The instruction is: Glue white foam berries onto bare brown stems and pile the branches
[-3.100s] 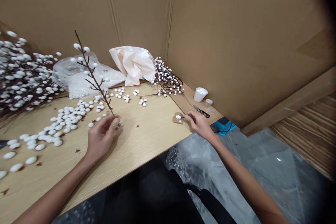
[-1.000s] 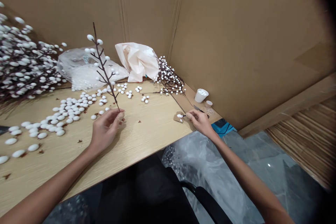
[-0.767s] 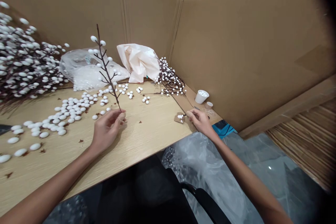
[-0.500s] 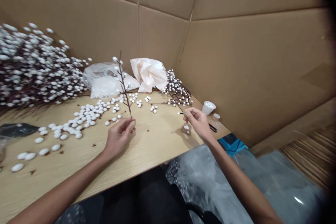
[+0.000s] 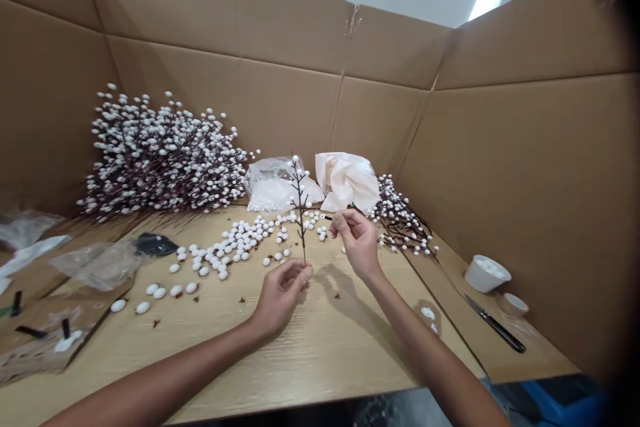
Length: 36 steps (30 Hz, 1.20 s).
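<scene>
My left hand (image 5: pixel 283 295) pinches the bottom of a dark brown artificial twig (image 5: pixel 302 227), held upright above the table. A few white berries sit near the twig's top, and its lower side shoots are bare. Between the fingertips of my right hand (image 5: pixel 359 245) is a thin dark stick with a white tip (image 5: pixel 327 217), pointing left towards the twig; a gap shows between them. Behind the hands, many loose white berries (image 5: pixel 245 237) lie scattered over the wooden table (image 5: pixel 240 353).
A large bundle of white-berried stems (image 5: pixel 165 153) lies at back left. Plastic bags (image 5: pixel 280 187) and a smaller berry bunch (image 5: pixel 400 213) stand at the back. To the right are a white cup (image 5: pixel 487 273), a small cup (image 5: pixel 515 305), a knife (image 5: pixel 495 323) and white dabs (image 5: pixel 429 313). Cardboard walls (image 5: pixel 280 93) surround the table.
The view has swung left and up. My right hand has come in from the right with the stick, much closer to the twig. My left hand still holds the twig upright.
</scene>
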Motion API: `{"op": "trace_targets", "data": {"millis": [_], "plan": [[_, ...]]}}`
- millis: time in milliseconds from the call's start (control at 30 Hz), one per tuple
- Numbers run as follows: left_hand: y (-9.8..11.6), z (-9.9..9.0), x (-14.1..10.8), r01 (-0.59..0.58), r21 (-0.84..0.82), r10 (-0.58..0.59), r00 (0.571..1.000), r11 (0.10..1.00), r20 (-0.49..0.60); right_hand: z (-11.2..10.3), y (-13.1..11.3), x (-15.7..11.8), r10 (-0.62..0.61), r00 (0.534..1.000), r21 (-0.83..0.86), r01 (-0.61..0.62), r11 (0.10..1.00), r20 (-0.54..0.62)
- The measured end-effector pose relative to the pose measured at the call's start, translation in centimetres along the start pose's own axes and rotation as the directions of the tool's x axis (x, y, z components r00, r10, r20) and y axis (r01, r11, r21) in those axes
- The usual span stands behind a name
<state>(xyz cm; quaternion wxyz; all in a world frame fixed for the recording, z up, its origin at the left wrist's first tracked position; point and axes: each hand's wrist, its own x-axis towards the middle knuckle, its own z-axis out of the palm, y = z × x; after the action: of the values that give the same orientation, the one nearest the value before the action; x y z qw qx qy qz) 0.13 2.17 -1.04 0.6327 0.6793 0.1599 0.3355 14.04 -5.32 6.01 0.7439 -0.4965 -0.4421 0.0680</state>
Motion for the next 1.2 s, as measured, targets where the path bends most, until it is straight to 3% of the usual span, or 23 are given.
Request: {"op": "trace_targets", "data": {"millis": [500,800,933,1033,1200], "plan": [[0.5,0.4,-0.1,0.137,-0.005,-0.136,0.988,0.991,0.068,-1.5,0.1,-1.7,-0.120,0.990,-0.139,0.109,0.984,-0.075],[1.2,0.1,-0.2,0.132,0.026,-0.133,0.986,0.991,0.097,-1.3,-0.4,-2.2,-0.141,0.980,-0.119,0.124,0.985,-0.144],[1.0,0.0,-0.1,0.139,0.029,-0.141,0.986,0.990,0.093,-1.3,-0.3,-2.0,-0.067,0.981,-0.062,0.056,0.997,-0.184],[0.9,0.0,-0.1,0.128,0.043,-0.132,0.985,0.991,0.107,-1.6,0.1,-1.5,0.068,0.983,0.118,-0.048,0.992,-0.169],[1.0,-0.1,-0.2,0.118,0.063,-0.125,0.985,0.991,0.118,-1.8,0.5,-0.7,0.318,0.943,0.425,-0.250,0.870,-0.097]]}}
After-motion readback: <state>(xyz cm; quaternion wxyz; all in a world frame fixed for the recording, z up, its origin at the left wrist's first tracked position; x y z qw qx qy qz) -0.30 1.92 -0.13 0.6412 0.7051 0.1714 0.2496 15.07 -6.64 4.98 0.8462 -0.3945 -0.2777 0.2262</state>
